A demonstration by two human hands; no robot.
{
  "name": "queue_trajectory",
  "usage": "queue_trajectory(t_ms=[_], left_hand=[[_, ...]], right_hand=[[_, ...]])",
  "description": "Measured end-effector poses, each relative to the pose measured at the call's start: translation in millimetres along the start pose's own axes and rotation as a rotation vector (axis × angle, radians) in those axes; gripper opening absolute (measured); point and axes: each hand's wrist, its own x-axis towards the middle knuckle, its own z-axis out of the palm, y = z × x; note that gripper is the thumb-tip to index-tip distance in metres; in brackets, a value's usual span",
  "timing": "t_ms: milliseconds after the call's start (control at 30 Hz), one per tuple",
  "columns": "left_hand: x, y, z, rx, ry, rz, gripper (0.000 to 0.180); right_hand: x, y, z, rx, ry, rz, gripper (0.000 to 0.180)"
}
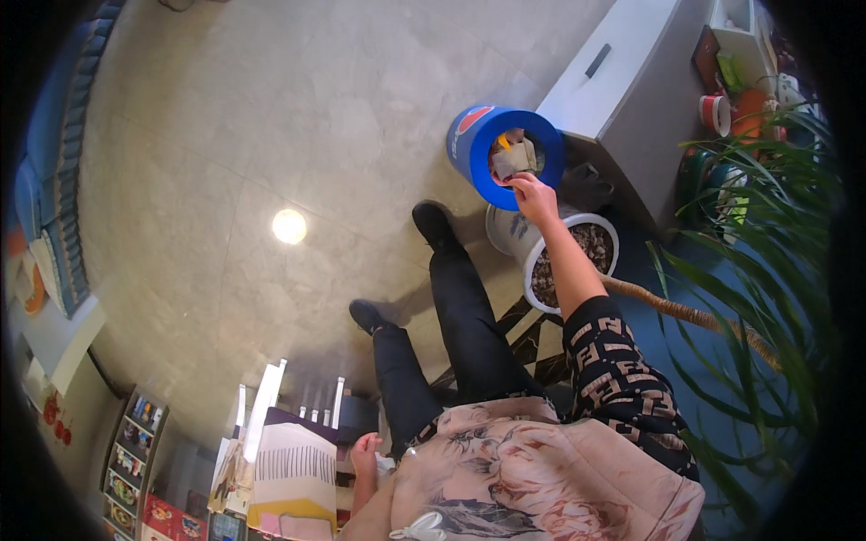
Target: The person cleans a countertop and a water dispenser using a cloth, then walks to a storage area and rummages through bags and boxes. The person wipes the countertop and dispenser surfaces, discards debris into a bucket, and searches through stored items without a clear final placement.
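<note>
the right hand (534,197) overhangs the round, smooth blue bin (553,155); i cannot tell its grip.

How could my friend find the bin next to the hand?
Find the white-and-grey cabinet at the upper right. By its lower left corner, beyond the white plant pot, a round bin sits by the right hand. Unlike the pot, it is bright blue, with litter inside.

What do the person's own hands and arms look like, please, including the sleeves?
The right hand is bare, with no glove; its forearm is uncovered up to a black sleeve with blocky tan shapes. The left hand wears no glove either; how far that arm is covered is unclear.
</note>
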Motion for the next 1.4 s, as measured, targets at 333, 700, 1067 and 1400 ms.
queue_trajectory(t_ms=[333, 700, 1067, 1400], left_hand=[[-3, -23, 3, -0.011, -0.019, -0.111, 0.02], [-2, -29, -6, 0.002, -0.039, -0.187, 0.018], [9, -48, -7, -0.052, 0.02, -0.181, 0.02], [45, -55, 0, -0.719, 0.174, -0.039, 0.023]], right_hand=[[68, -2, 40, 0.107, 0.294, 0.747, 0.026], [72, 23, 76, 0.134, 0.31, 0.835, 0.017], [38, 26, 64, 0.011, 0.122, 0.725, 0.028], [-74, 21, 23, -0.224, -0.021, 0.329, 0.03]])
